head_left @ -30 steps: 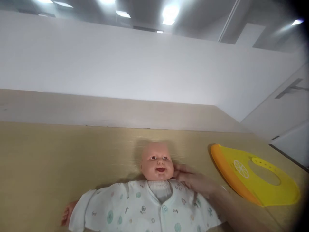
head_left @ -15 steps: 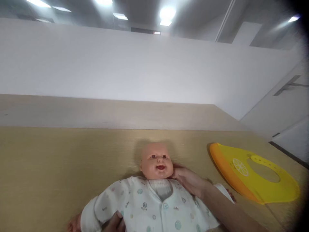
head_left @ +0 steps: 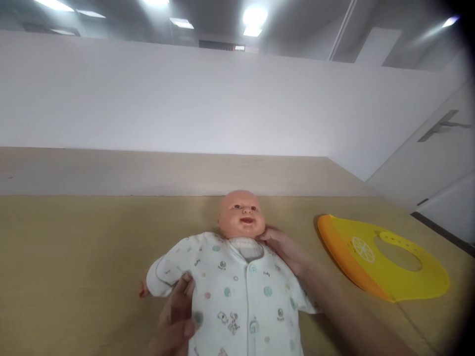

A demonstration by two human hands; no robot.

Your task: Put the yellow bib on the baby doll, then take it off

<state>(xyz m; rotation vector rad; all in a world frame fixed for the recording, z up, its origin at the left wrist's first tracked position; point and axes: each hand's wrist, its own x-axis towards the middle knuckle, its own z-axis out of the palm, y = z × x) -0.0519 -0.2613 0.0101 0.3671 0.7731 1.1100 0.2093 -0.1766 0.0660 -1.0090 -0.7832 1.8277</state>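
Observation:
A baby doll in a white snap-front top with small printed figures is face up in the middle, its head toward the far side. My right hand curls around the back of its neck and shoulder, most fingers hidden beneath. At the doll's torso, under its arm on the left of the view, my left hand grips the side, with thumb and fingers partly showing. The doll's legs are out of view. Whether its back touches the table cannot be seen.
A yellow bib with an orange pocket and a citrus-slice print lies on the wooden table to the right. Behind the table rises a white partition with glass above. A door handle shows at the far right.
The doll has shifted away from me, up the view, and more of its torso shows. Both hands have moved with it, and more of my left hand is visible.

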